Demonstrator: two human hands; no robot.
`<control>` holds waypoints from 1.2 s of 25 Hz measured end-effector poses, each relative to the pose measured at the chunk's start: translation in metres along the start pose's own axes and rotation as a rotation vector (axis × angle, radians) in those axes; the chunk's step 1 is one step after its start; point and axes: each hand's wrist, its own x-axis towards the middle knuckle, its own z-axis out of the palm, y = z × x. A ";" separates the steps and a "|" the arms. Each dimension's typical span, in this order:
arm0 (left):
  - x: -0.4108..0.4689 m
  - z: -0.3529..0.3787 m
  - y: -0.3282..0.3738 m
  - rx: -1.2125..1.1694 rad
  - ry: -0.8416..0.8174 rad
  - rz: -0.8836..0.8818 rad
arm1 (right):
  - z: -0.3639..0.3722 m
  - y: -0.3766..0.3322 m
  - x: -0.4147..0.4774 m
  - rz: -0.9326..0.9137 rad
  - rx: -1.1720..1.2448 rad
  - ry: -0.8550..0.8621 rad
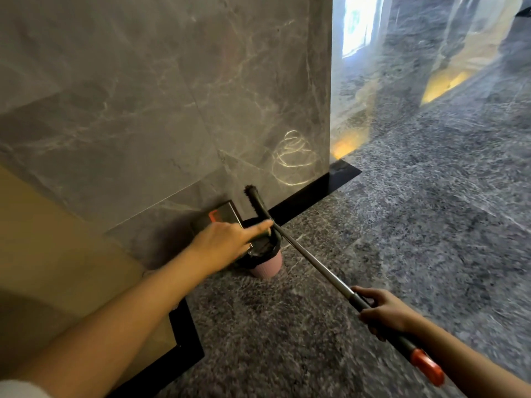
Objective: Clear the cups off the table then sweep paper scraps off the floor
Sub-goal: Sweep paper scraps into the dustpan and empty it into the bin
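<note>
right hand (383, 311) gripping broom (316, 262), left hand (227, 242) — perhaps touching bin (265, 267)

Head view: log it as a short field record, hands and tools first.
right hand: gripping the broom handle near its lower end
left hand: reaching out over the dustpan, fingers extended; grip unclear
broom head: raised above the bin, close to the wall
bin: pink, black liner, standing on the floor by the wall
wall: grey marble, black skirting
floor: dark speckled stone, no scraps visible
cups: none in view
</note>
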 end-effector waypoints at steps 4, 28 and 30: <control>-0.016 0.037 0.068 0.189 -0.212 0.366 | -0.001 0.006 0.001 0.001 0.015 0.022; -0.019 0.039 0.073 -0.001 -0.269 0.141 | -0.009 0.011 -0.001 0.014 0.033 0.003; -0.019 0.034 0.061 -0.148 -0.142 -0.040 | -0.008 0.009 -0.002 0.005 0.032 0.002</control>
